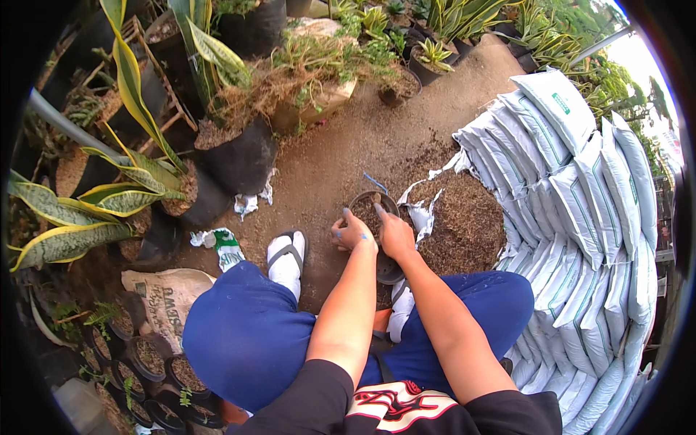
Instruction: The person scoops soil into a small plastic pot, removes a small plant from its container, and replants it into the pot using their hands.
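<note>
A round black plant pot (360,195) with dark, crumbly soil (366,212) inside stands on the ground between my feet. My left hand (355,230) is closed on the near left of its rim, thumb up, fingers curled and partly hidden. At the near right, my right hand (396,233) grips the rim, one digit reaching in over the soil; its other fingers are mostly out of sight. A small brownish piece, too small to name, shows at the soil's far side. Beneath my wrists sits a second dark pot (389,274), partly covered by my right forearm.
Right of the pot, a heap of brown potting mix (460,225) spills from a torn white bag (423,216). Stacked white sacks (573,210) rise at the right. Potted snake plants (145,174) line the left; small black pots (148,355) crowd the lower left beside a printed sack (170,301).
</note>
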